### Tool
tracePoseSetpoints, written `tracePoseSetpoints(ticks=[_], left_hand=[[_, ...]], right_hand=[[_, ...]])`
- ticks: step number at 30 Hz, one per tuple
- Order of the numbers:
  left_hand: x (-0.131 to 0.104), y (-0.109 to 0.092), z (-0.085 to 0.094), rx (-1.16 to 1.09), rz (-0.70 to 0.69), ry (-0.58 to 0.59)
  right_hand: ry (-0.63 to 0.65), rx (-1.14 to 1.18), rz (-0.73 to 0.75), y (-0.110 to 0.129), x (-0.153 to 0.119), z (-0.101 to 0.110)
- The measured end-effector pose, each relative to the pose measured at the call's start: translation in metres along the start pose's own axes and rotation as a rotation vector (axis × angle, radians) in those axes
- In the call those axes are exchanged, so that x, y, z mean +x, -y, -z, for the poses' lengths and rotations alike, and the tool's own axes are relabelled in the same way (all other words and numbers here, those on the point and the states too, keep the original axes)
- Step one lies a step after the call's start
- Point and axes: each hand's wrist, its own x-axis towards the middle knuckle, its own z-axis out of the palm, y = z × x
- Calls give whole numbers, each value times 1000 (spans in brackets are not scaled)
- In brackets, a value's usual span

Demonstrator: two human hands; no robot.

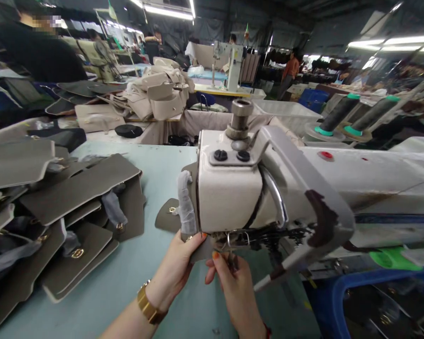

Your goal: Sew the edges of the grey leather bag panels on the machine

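A grey-brown bag panel (199,253) lies partly under the head of a sewing machine (229,197), which hides much of it. My left hand (175,268), with a gold band at the wrist, grips the panel's near edge, thumb on top. A handle wrapped in whitish film (187,202) stands up from the panel, and beyond it a flap with a gold clasp (172,209) rests on the table. Just below the machine head, my right hand (235,287) has its fingers curled together close to the panel's corner. What they pinch is hidden.
Similar grey-brown bag panels (81,193) are heaped on the pale blue table (141,282) at left. A blue bin (334,301) with more pieces stands at lower right. Dark thread cones (339,115) rise behind the machine. Beige bags (162,94) and people are farther back.
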Motion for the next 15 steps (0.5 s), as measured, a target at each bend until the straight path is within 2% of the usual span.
tracePoseSetpoints(ticks=[4, 11, 13, 15], left_hand=[[6, -8, -6, 42, -46, -25], [13, -9, -5, 166, -133, 47], [12, -8, 0, 163, -101, 95], [12, -7, 8, 170, -4, 138]], right_hand=[[-38, 9, -5, -1, 4, -2], [-76, 38, 9, -7, 6, -3], [-71, 45, 25, -6, 5, -3], [-58, 37, 42, -3, 4, -2]])
